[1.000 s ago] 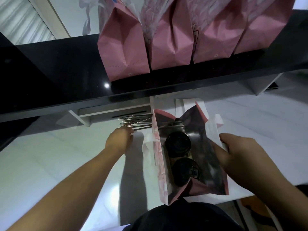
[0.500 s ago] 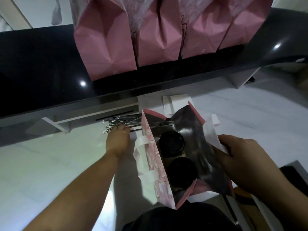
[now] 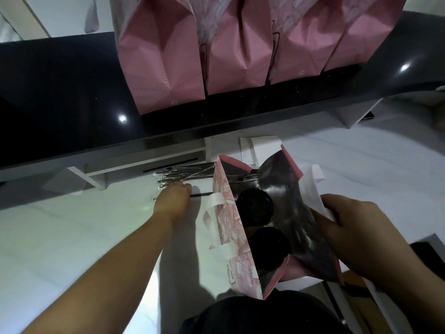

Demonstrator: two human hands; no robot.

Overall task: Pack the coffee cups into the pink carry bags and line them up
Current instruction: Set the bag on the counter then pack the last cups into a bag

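Note:
An open pink carry bag (image 3: 231,237) stands on the white counter (image 3: 72,237) in front of me. Two coffee cups with black lids sit inside it, one farther (image 3: 255,206) and one nearer (image 3: 269,247). My right hand (image 3: 356,232) grips the bag's right wall and white handle, holding the mouth apart. My left hand (image 3: 174,201), left of the bag, is closed on a thin dark wrapped straw (image 3: 202,195) just below a pile of wrapped straws (image 3: 185,173).
Several filled pink bags (image 3: 163,59) stand side by side on the raised black counter (image 3: 60,92) behind. White shelf brackets (image 3: 91,179) sit under that ledge. A flat white bag piece (image 3: 260,145) lies behind the open bag.
My left hand, which reached to the straw pile, now has one straw drawn slightly out of it. My right hand keeps its hold on the bag.

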